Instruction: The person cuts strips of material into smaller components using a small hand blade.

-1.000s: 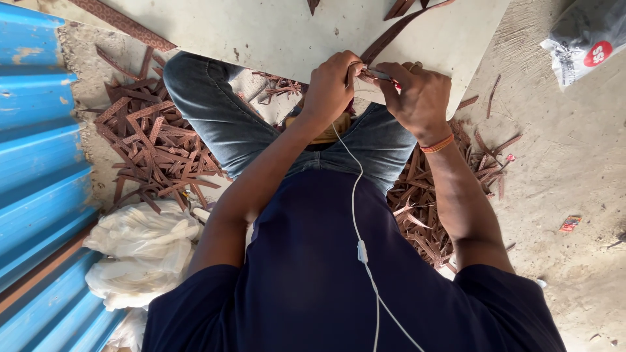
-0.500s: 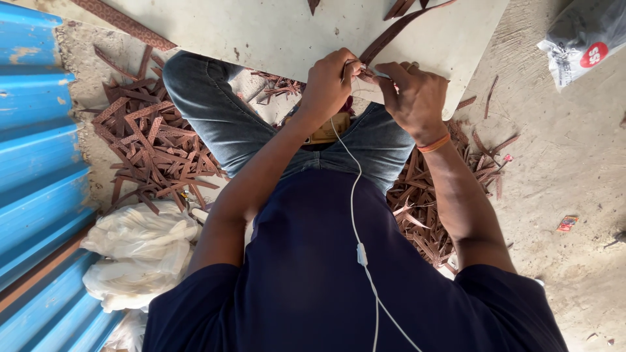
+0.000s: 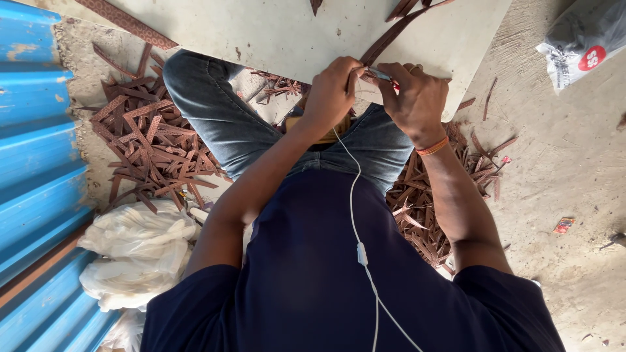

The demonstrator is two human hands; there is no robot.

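Note:
My left hand grips the near end of a long brown leather strip that runs away across a pale board. My right hand is closed on a small metal tool with a red part, its tip against the strip right beside my left fingers. Both hands meet at the board's near edge, above my knees in blue jeans. An orange band circles my right wrist. A white earphone cable hangs down my dark blue shirt.
Heaps of brown leather offcuts lie on the ground to the left and more offcuts to the right of my legs. White plastic bags sit lower left beside a blue corrugated sheet. A grey bag lies upper right.
Both hands stay together at the strip's end, with only small shifts of the fingers and the tool.

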